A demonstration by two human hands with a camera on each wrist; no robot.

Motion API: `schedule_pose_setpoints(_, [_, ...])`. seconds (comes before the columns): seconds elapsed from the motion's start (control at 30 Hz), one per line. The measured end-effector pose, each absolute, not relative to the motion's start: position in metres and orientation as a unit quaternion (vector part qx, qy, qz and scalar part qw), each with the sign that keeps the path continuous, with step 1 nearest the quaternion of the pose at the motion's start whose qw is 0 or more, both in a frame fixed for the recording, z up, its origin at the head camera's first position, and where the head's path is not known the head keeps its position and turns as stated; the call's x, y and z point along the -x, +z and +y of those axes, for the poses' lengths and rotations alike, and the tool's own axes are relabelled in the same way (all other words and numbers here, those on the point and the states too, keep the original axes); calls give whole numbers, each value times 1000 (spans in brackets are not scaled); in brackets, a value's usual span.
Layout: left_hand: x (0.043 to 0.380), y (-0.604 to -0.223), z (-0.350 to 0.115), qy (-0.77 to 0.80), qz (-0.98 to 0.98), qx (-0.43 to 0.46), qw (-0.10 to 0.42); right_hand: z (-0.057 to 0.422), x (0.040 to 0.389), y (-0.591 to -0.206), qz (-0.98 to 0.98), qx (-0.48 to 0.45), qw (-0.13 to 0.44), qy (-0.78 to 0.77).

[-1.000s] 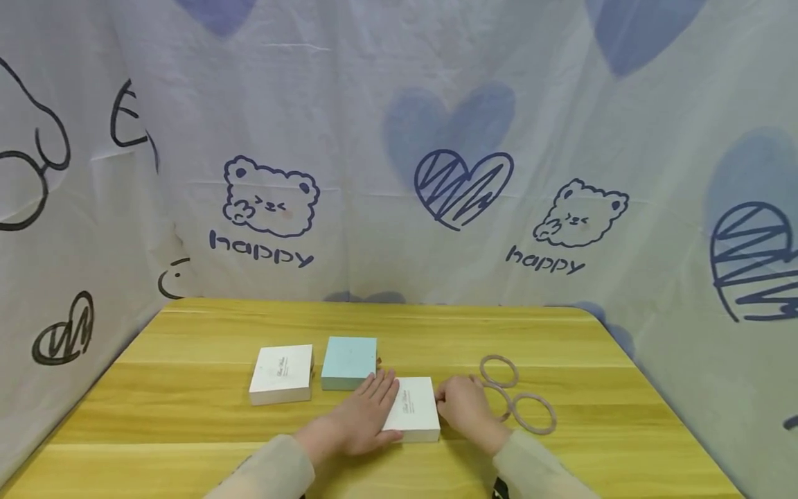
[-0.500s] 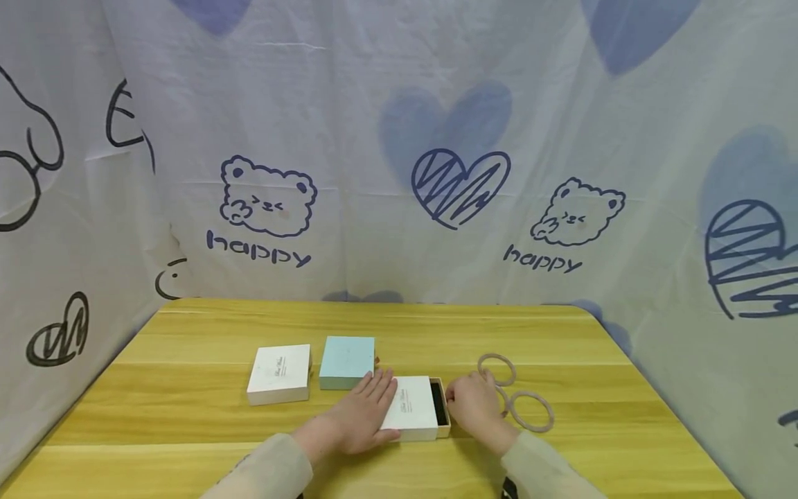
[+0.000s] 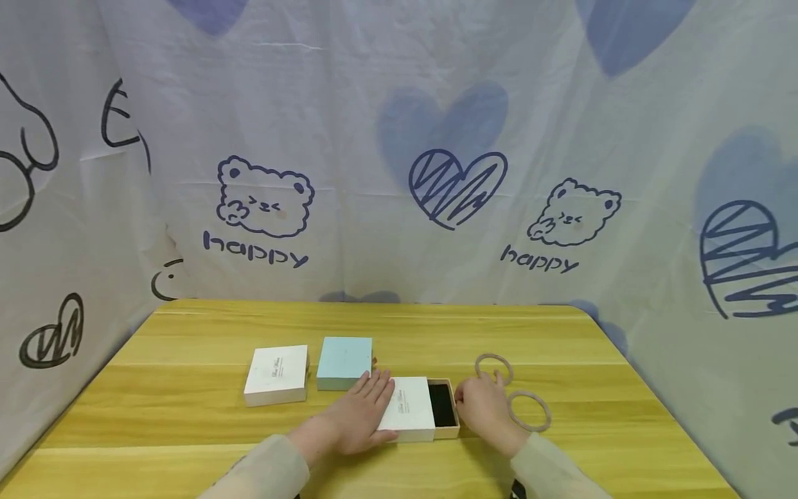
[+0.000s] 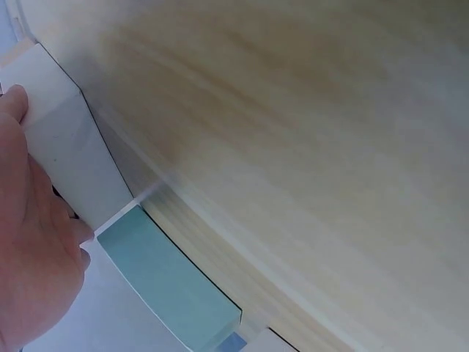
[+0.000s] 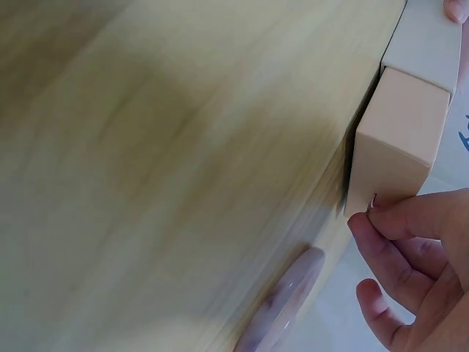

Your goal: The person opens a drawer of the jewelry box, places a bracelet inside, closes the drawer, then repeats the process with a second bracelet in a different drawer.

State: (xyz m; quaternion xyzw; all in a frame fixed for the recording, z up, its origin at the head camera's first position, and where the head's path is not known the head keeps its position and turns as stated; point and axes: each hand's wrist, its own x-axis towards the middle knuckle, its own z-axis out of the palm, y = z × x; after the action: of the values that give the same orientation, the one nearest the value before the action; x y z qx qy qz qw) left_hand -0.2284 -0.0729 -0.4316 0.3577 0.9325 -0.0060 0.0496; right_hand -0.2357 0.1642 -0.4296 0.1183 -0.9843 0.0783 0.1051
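My left hand lies across the left part of a white drawer box, fingers straight, thumb along the near edge. From the box's right end a beige drawer with a dark lining sticks out partway. At its end face, my right hand pinches a small pull tab between thumb and forefinger. Close to this hand lie greyish-mauve bangles: one bangle behind it, another bangle to its right. In the right wrist view one bangle lies below the fingers.
Left of the hands, a light blue box and a second white box stand side by side on the wooden table. A patterned cloth hangs behind the table's far edge.
The drawer has slid rightward out of the white box, showing its dark inside. My right hand moves right with the tab and now covers one bangle. The left hand keeps its place on the box.
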Motion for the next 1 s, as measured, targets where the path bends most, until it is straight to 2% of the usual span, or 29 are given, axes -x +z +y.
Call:
schedule_pose_setpoints(0.33, [233,-445,-80,-12,927,-373,21,168,235,-431,-983,-120,111,88])
schedule_pose_setpoints(0.83, [228,-436,-79,-11,929,-368,32,170,235,-433,-984,-117,107,86])
schedule_pose_setpoints(1.0, [228,-436,-79,-17,931,-363,35,172,233,-432,-981,-120,127,82])
